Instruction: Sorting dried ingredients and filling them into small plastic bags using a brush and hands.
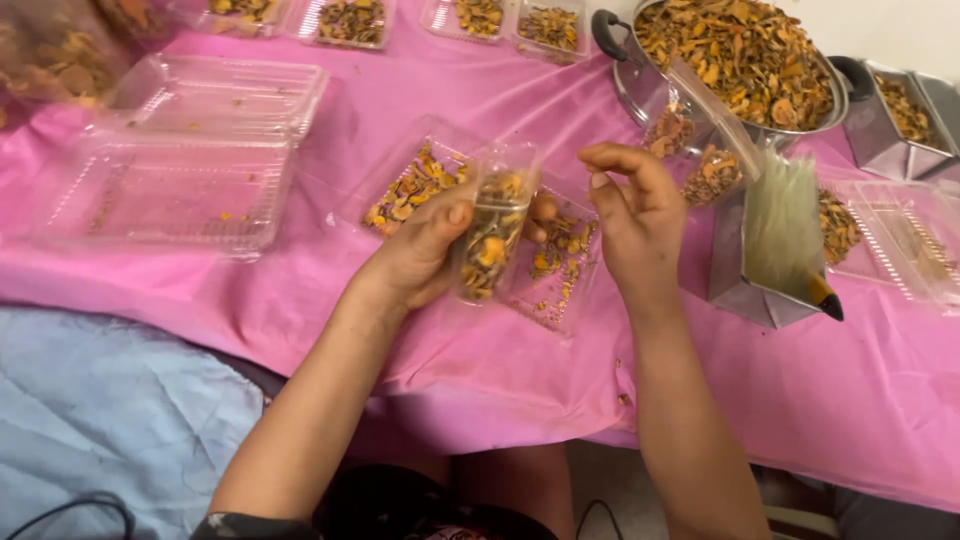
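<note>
Pink cloth (500, 380) covers the table from edge to edge, and everything else sits on it. At the far right a big metal pot (740, 55) heaped with dried orange-brown pieces is cut off by the top of the frame. At the far left lies an open clear tray (190, 150), almost bare. Between the forearms lies another open clear tray (560, 265) with a scatter of the same pieces in it.

Above that tray the left hand (420, 255) wraps around a small clear bag (492, 235) filled with the pieces, thumb on the near face and fingertips showing behind it. The bag's long axis runs almost upright, tilted slightly, with its open mouth pointing away toward the pot. The right hand (635, 215) hovers just beside the bag without touching it, its fingers curled loosely and thumb near the fingertips; whether it pinches anything cannot be told. The bag's lower end is hidden in the palm.
</note>
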